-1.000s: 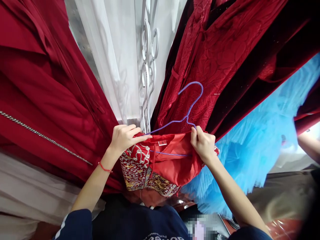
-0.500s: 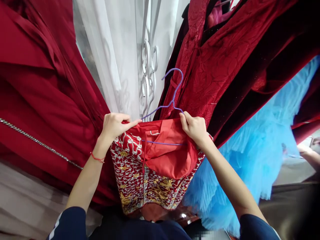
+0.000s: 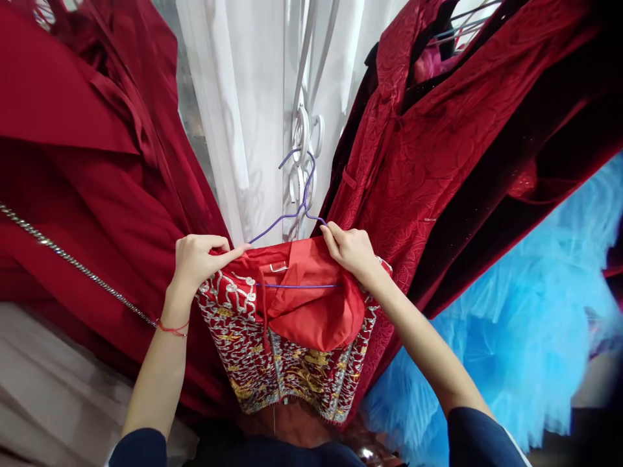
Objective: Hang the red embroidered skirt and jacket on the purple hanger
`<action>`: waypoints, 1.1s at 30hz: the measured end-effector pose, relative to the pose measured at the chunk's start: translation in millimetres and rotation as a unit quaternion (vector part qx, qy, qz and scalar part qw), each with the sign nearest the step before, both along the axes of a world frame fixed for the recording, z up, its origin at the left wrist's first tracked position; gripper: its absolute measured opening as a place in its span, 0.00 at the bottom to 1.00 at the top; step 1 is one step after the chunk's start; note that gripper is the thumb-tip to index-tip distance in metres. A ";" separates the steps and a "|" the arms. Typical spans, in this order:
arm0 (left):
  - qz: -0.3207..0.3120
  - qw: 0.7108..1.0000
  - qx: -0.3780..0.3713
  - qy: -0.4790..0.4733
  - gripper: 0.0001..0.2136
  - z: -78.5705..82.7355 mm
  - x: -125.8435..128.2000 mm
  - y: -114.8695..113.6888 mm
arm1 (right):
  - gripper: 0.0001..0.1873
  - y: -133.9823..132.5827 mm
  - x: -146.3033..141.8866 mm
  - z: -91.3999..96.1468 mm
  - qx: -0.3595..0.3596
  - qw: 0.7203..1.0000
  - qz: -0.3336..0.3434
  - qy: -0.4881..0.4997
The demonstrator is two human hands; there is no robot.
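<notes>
A red embroidered garment (image 3: 231, 347) with silver and gold patterning hangs between my hands, its plain red lining showing at the open top. Inside it sits a purple wire hanger (image 3: 305, 191), whose hook rises above the upper edge. My left hand (image 3: 200, 263) pinches the left shoulder of the garment, thumb stretched along the edge by the hanger's left arm. At the other shoulder, my right hand (image 3: 351, 251) grips cloth and hanger together between thumb and fingers. The hanger's lower bar crosses the lining. The fingertips behind the cloth are hidden.
Dark red dresses (image 3: 111, 214) hang close on the left, one with a sparkling chain trim. To the right are a patterned red dress (image 3: 438, 143) and blue tulle (image 3: 530, 292). White curtains (image 3: 253, 78) and white scrolled metalwork (image 3: 302, 130) stand behind the hanger.
Both hands, the garment and the hanger have shifted left in view, and the hook now overlaps the white metalwork. The grip looks the same. The camera view has moved slightly.
</notes>
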State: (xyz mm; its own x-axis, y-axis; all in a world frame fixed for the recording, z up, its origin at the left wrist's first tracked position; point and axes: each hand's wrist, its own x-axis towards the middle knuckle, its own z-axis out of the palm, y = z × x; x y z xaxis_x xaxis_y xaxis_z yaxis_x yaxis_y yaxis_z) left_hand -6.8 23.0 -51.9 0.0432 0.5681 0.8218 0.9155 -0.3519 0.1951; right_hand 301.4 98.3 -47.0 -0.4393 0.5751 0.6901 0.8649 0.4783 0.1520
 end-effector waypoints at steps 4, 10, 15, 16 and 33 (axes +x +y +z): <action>0.012 0.998 0.064 0.024 0.23 -14.7 -0.9 1.8 | 0.27 15.1 0.5 -19.2 0.069 0.997 0.031 0.032; -0.007 0.998 0.049 0.027 0.23 -16.5 -2.5 11.1 | 0.24 38.3 19.5 -24.8 0.259 0.944 0.137 0.154; 0.011 0.996 0.062 0.060 0.23 -14.3 -1.8 8.8 | 0.29 34.6 25.0 -6.4 0.185 0.904 0.164 0.348; 0.009 0.996 0.059 0.067 0.23 -13.5 -1.2 7.9 | 0.29 32.3 22.3 -1.5 0.169 0.895 0.163 0.380; 0.026 0.999 0.023 0.015 0.24 -29.1 9.7 21.7 | 0.20 48.7 -22.0 -37.9 0.098 0.933 0.296 -0.178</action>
State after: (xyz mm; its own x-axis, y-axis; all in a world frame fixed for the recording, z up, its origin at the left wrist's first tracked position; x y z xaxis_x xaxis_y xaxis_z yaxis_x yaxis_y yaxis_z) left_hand 2.9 44.8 -81.0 0.0395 0.5318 0.8459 0.9377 -0.3122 0.1526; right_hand 279.4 147.0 -84.8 -0.8615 0.0369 0.5064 0.3360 0.7892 0.5140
